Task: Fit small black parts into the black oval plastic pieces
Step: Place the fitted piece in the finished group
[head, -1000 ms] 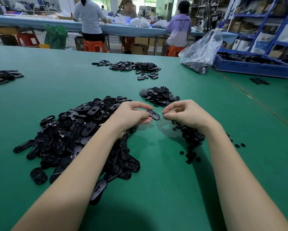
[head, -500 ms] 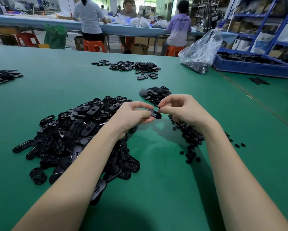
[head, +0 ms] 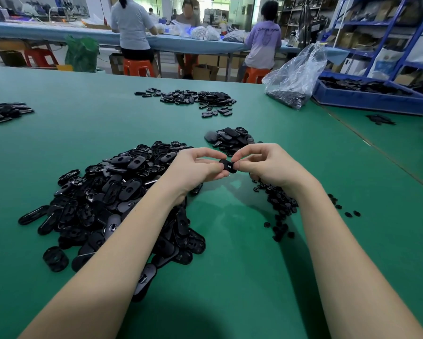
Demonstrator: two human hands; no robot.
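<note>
Two bare hands meet above the green bench [head: 230, 277] in the head view, both pinching one black oval piece [head: 228, 165] between them. The left hand [head: 195, 168] curls its thumb and fingers round the piece's left end; the right hand [head: 266, 165] grips the right end with thumb and forefinger, its other fingers curled beneath. The piece is held clear of the bench, tilted, with a small pale rectangular opening showing on its face. Whether a small part already sits in it cannot be told.

Under and left of the left forearm lies a large heap of black oval pieces [head: 102, 204], spread loosely over the bench. Beneath the right wrist is a narrower scatter of small black parts [head: 280, 206], with a few strays [head: 351, 214] lying apart to the right. Just beyond the hands sits a smaller pile of oval pieces [head: 230, 139], and farther back another spread [head: 193, 99]. A further pile [head: 5, 112] lies at the left edge.

At the far right a clear plastic bag [head: 296, 77] holding dark parts stands beside a blue tray [head: 371, 101] filled with black pieces. Three people sit on orange stools at a long blue-covered table [head: 58, 33] behind the bench, and blue shelving [head: 376, 28] stands at the right.
</note>
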